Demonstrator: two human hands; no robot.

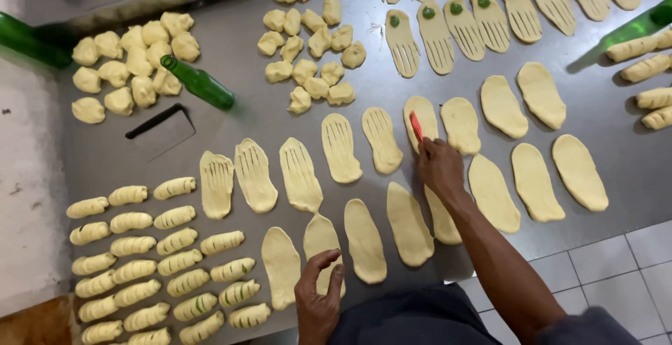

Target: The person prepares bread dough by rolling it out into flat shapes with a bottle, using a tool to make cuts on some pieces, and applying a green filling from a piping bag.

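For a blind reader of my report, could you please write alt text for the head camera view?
A person's right hand holds a small red cutter over a flat oval dough piece on a steel table, while the left hand rests on another oval. Around lie slit ovals, rolled pastries, dough lumps and a green bottle.

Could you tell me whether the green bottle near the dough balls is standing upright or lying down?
Lying down: the green bottle rests on its side on the metal table, neck toward the dough balls.

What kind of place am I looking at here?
Likely a small bakery or pastry kitchen: a steel table covered with dough ovals, dough lumps and rolled pastries. The right hand holds a red cutter.
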